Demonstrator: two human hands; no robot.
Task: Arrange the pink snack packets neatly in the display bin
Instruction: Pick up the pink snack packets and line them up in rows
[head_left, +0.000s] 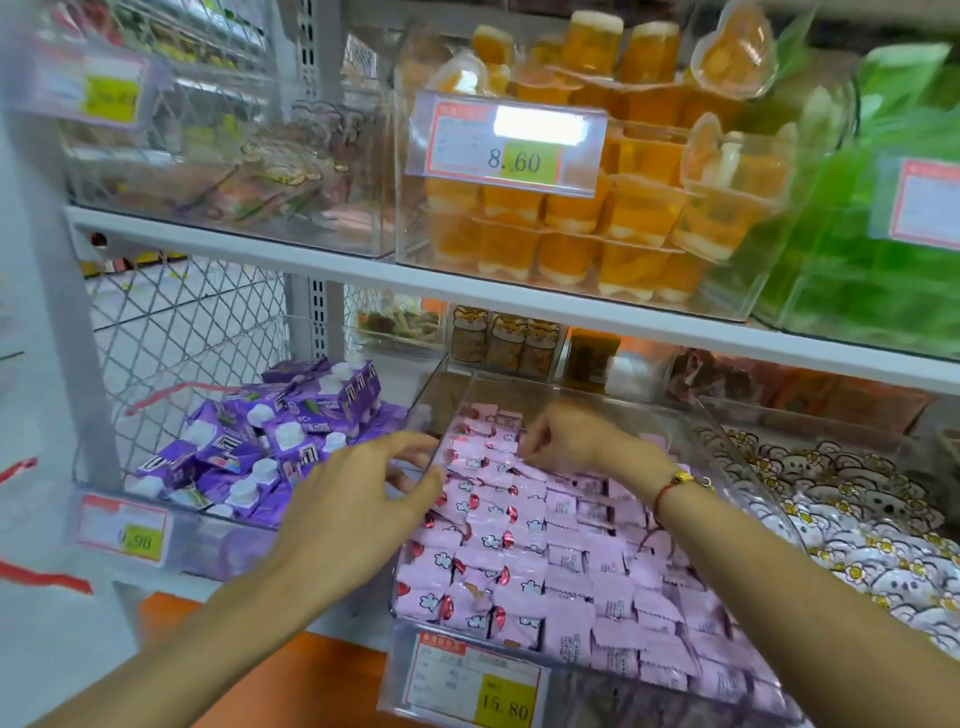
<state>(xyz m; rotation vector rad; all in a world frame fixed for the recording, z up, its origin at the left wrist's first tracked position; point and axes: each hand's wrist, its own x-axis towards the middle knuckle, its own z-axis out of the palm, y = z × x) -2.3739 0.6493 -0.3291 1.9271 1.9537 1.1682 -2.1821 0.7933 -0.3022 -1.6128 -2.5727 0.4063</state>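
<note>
Pink snack packets (540, 561) lying in rows inside the clear display bin (524, 691) on the lower shelf, price tag (475, 688) on its front. Left hand (358, 499) spread, fingers over the bin's left wall, thumb touching packets just inside. Right hand (576, 439) at the far end of the bin, fingers curled down onto a packet, apparently pinching it. Purple packs (260, 447) in the bin just left; orange jelly cups (597, 228) on the shelf above

pink snack packets (550, 545) in overlapping rows, filling clear display bin (737, 467)
</note>
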